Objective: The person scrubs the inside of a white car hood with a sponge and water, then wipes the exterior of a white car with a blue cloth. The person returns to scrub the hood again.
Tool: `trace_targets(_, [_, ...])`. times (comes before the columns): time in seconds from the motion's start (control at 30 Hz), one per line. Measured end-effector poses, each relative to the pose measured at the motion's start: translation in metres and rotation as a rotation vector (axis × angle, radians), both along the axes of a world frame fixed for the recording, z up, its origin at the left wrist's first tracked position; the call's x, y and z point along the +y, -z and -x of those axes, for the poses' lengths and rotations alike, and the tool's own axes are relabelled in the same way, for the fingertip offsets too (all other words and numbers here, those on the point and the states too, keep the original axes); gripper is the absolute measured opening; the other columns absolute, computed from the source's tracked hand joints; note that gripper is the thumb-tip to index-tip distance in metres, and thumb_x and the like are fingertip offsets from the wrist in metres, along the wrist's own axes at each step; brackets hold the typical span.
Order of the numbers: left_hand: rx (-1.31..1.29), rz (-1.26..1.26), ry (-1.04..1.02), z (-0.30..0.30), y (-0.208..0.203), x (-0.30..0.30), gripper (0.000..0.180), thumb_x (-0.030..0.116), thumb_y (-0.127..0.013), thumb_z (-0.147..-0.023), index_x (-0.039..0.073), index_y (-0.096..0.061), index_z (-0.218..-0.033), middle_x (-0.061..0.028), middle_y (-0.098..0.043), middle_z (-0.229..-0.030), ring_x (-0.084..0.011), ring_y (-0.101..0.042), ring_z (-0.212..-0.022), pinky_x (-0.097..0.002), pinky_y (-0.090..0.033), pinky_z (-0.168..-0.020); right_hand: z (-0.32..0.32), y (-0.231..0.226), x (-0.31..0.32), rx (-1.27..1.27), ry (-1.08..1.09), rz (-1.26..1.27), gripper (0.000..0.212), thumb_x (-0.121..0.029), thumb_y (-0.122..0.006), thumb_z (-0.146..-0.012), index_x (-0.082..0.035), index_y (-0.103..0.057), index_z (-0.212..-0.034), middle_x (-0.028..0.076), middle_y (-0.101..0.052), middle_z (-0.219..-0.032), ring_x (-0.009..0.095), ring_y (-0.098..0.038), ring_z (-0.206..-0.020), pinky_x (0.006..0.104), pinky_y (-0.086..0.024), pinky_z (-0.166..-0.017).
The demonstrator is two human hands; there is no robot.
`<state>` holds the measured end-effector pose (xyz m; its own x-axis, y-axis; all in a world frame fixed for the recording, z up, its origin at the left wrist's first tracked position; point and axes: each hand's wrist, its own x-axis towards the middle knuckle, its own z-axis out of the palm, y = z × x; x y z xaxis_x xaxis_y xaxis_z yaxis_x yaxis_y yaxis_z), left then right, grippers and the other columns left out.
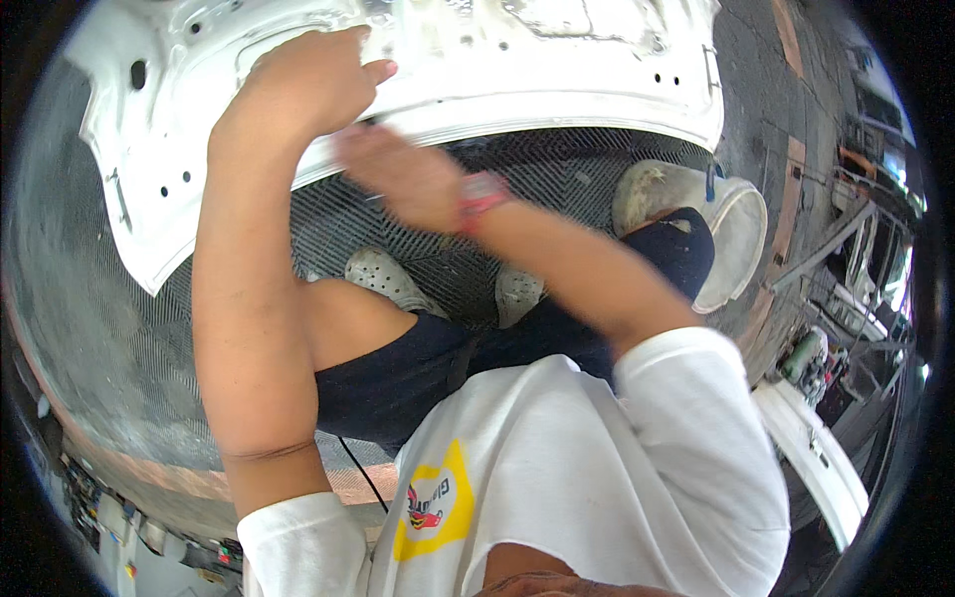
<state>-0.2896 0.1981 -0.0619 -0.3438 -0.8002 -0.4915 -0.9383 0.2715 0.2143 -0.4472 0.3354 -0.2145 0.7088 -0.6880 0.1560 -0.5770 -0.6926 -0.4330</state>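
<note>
A white-painted car body panel [557, 104], with holes and pressed ridges, lies in front of me. Over its left part my left hand [308, 80] is bent at the wrist, back upward, thumb and forefinger pointing right and apart. Its other fingers are mostly hidden; nothing shows in it. My right hand [398, 179] is smeared by motion at the panel's near edge, just below the left one. A red watch [482, 199] is on that wrist. A small dark bit shows beside its fingers, too unclear to name.
A whitish plastic bucket [731, 244] lies tipped beside my right knee. My perforated pale shoes [383, 279] rest on dark patterned matting [448, 264]. At the right are a white curved panel [816, 463] and a metal frame [826, 244]. A thin black cable [361, 473] runs at lower left.
</note>
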Motion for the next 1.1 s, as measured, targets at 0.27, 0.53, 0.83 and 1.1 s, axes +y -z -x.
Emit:
trace_targets(0.27, [-0.006,-0.029,0.036,0.015,0.016,-0.01,0.067,0.049,-0.059,-0.106,0.007,-0.055,-0.158,-0.0292,-0.068,-0.14,-0.0442,-0.063,-0.134,-0.0484,-0.048,-0.115,0.057,-0.01,0.049,0.197,0.474,-0.16,0.077,-0.007,-0.056,-0.09,-0.002,-0.04,-0.165,0.018,-0.038,-0.173,0.035,-0.033,-0.162,0.0601,-0.025,-0.13])
trace_targets(0.53, [-0.01,-0.064,0.151,0.05,0.025,-0.015,0.064,0.047,-0.058,-0.106,0.005,-0.056,-0.155,-0.0295,-0.071,-0.133,-0.0458,-0.066,-0.127,-0.0522,-0.051,-0.111,0.069,0.008,0.024,0.049,1.245,-0.24,0.078,-0.021,-0.057,-0.105,0.018,-0.021,-0.163,0.039,-0.021,-0.171,0.054,-0.019,-0.161,0.0628,-0.017,-0.132])
trace_targets(0.83, [-0.224,-0.215,0.336,0.081,0.055,0.003,0.078,0.048,-0.053,-0.109,0.009,-0.029,-0.171,-0.0336,-0.046,-0.161,-0.044,-0.057,-0.142,-0.0492,-0.047,-0.118,0.279,0.003,-0.041,-0.254,1.813,-0.249,0.074,-0.037,-0.035,-0.115,0.017,-0.022,-0.164,0.035,-0.015,-0.175,0.051,-0.012,-0.164,0.0628,-0.01,-0.133])
trace_targets(1.1, [-0.347,-0.273,0.346,0.082,0.058,-0.002,0.083,0.054,-0.051,-0.108,0.006,-0.026,-0.171,-0.0369,-0.048,-0.157,-0.0498,-0.056,-0.14,-0.0485,-0.046,-0.119,0.128,0.023,-0.034,-0.234,1.612,-0.248,0.083,-0.038,-0.043,-0.113,0.016,-0.01,-0.166,0.038,-0.01,-0.175,0.052,-0.007,-0.165,0.063,-0.004,-0.132])
